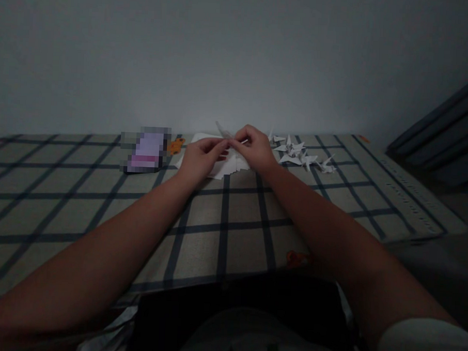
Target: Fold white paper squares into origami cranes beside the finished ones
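My left hand and my right hand meet over the middle of the table. Between their fingertips they pinch a small folded white paper piece, one narrow point of it sticking up to the left. Most of this paper is hidden behind the fingers. Beneath the hands lie several white paper sheets with uneven edges. Just right of my right hand is a loose group of folded paper cranes.
A phone with a lit, partly blurred screen lies on the left. The checked tablecloth has small orange printed figures. A pale wall rises directly behind the table. Dark folded fabric is at the far right.
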`<state>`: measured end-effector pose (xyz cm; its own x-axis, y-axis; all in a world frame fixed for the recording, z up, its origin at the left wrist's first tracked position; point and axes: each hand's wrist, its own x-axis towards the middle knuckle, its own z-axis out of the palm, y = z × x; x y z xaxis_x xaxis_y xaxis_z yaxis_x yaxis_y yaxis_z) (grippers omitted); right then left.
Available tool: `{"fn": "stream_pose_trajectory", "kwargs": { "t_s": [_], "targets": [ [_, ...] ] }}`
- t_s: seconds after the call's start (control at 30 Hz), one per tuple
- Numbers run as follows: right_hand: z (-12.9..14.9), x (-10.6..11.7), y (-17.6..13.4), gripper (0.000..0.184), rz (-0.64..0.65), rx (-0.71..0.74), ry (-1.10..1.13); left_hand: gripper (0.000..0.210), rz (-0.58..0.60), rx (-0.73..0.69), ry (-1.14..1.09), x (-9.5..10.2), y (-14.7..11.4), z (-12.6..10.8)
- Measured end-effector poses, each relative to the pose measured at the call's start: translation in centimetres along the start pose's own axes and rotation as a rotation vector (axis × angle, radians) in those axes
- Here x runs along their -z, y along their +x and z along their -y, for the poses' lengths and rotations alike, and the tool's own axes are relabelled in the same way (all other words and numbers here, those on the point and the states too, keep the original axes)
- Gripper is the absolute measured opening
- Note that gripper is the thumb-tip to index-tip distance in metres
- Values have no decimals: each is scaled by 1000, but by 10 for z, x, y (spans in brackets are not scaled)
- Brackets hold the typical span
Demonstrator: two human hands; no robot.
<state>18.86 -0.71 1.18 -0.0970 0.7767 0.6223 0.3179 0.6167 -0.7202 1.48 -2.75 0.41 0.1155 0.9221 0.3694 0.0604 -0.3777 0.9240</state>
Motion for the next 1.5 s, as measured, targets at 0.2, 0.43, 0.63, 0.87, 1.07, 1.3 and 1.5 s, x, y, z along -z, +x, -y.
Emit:
{"fn": "stream_pose_trajectory", "kwargs": {
  "t_s": [0.2,0.43,0.63,0.87,1.07,1.3,1.5],
  "targets": [
    [7,1,-2,20,137,44,23,43,-63,198,-269,-6,1,-2],
    [2,-4,-3,25,109,-27,162,14,-92,240,-425,-8,0,-6],
    [-2,-2,-1,21,34,-98,112,20,-42,211,-405,-9,-1,-3],
    [-1,-2,-1,22,32,-124,93,16,-47,228,-411,-8,-1,-3],
    [0,1,-2,12,16,-23,2,25,-17,191,-381,-8,-3,-7],
    [2,5,-3,14,166,160,-116,40,-28,144,-299,-7,-4,-3],
    [0,7,0,17,116,225,-206,31,-35,150,-89,1,1,5]
  ]
}}
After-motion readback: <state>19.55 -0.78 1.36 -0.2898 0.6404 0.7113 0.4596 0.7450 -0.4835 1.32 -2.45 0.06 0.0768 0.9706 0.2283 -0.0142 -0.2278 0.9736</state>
